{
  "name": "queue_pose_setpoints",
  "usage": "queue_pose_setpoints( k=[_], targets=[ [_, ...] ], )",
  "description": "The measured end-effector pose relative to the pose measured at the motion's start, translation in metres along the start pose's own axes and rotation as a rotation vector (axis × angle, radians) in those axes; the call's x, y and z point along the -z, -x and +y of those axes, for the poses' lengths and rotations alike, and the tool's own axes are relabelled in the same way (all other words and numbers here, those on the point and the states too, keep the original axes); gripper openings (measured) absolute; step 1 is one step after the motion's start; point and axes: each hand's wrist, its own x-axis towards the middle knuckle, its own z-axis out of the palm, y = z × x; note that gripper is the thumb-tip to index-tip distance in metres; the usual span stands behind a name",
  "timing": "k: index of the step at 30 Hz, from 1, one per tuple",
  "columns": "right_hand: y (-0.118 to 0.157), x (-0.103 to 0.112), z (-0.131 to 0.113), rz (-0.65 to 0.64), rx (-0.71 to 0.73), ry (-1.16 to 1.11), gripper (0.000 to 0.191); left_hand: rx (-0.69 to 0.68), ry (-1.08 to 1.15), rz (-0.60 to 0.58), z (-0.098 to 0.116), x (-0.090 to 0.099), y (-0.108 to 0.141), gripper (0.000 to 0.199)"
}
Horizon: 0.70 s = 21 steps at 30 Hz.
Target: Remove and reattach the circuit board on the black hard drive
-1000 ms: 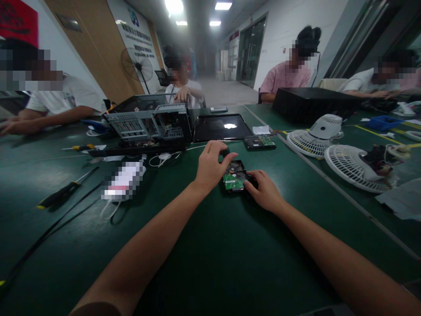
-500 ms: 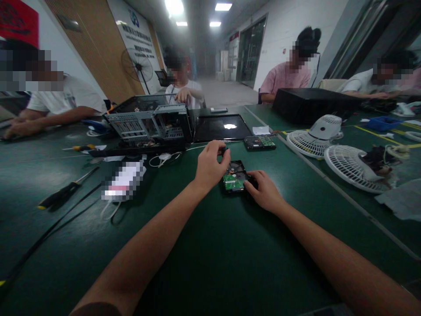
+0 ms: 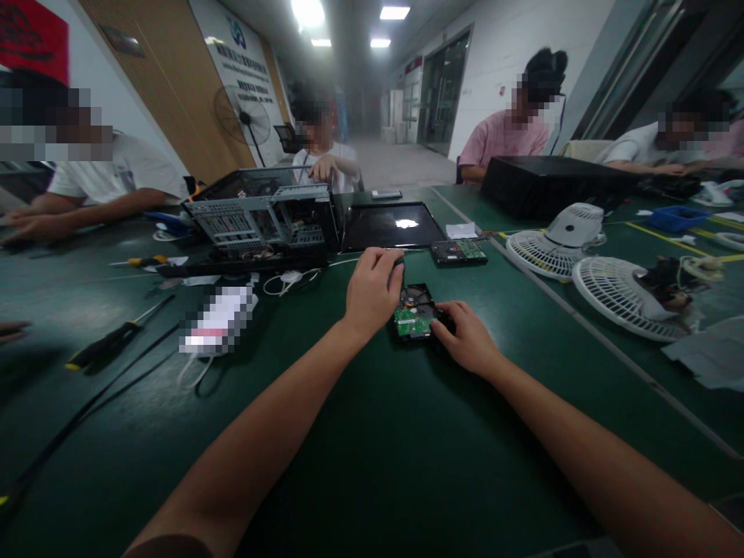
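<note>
A hard drive (image 3: 414,319) with a green circuit board lies in front of me on the green table (image 3: 372,449), its circuit-board side up. My right hand (image 3: 465,333) is closed on its right side, thumb on the near corner and fingers along the edge. Above the drive's far left corner, my left hand (image 3: 375,288) is closed around a small dark object (image 3: 398,263). Most of that object is hidden by the fingers, so its kind does not show. Beyond the hands lies a second hard drive (image 3: 459,253), beside a flat black panel (image 3: 392,225).
An opened computer case (image 3: 261,221) stands at the back left. Left of my arm are a blurred-out phone (image 3: 221,318) and a black-and-yellow screwdriver (image 3: 110,341). White fan parts (image 3: 628,298) and a black case (image 3: 552,186) are at right. Another person's hand (image 3: 12,332) shows at the left edge.
My left hand has turned slightly at the fingers, with the dark object still in its grip. Another person's hand has come in at the left edge. My right hand has stayed put.
</note>
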Motion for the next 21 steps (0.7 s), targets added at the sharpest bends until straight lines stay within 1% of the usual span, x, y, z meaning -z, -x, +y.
queue_pose_setpoints(
  k=[5,9,12,15,19,21],
  targets=[
    [0.0007,0.0016,-0.0023,-0.020,-0.017,-0.005,0.040,0.037,0.013,-0.001,-0.0016,0.0010,-0.0004,0.021],
    [0.0012,0.0023,-0.0035,-0.022,-0.028,0.004,0.040,0.000,0.017,-0.022,-0.0049,0.0020,-0.0016,0.014],
    [0.0012,0.0018,-0.0030,-0.021,-0.028,0.010,0.040,-0.045,0.042,-0.036,-0.0055,0.0021,-0.0023,0.017],
    [0.0009,0.0008,-0.0019,-0.017,-0.014,0.016,0.039,-0.064,0.056,-0.027,-0.0044,0.0013,-0.0024,0.019],
    [0.0004,0.0004,-0.0016,-0.016,-0.005,0.017,0.040,-0.057,0.096,-0.018,-0.0048,-0.0018,-0.0008,0.016],
    [0.0003,0.0006,-0.0020,-0.015,-0.007,0.010,0.039,-0.029,0.120,-0.012,-0.0067,-0.0041,0.0007,0.023]
  ],
)
